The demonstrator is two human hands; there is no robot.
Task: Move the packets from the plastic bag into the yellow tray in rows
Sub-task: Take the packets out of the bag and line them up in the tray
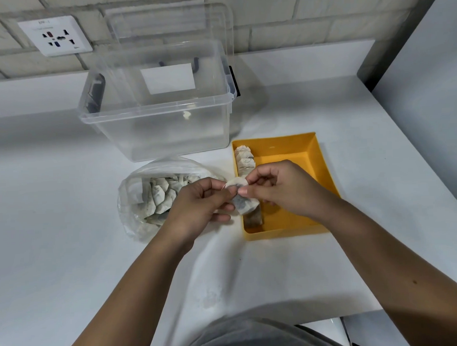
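Observation:
A clear plastic bag (140, 201) full of several small white packets lies on the white table, left of the yellow tray (312, 164). A row of packets (245, 159) runs along the tray's left wall. My left hand (200, 205) and my right hand (282, 186) meet over the tray's left edge. Both pinch one white packet (245, 204) with dark contents, and its round paper tag (235, 183) sticks up between the fingers. The near end of the row is partly hidden under the hands.
A large clear storage box (155, 118) stands behind the bag, its lid (170, 24) leaning against the tiled wall. A wall socket (55, 36) is at the upper left. The table edge runs along the right and the near right.

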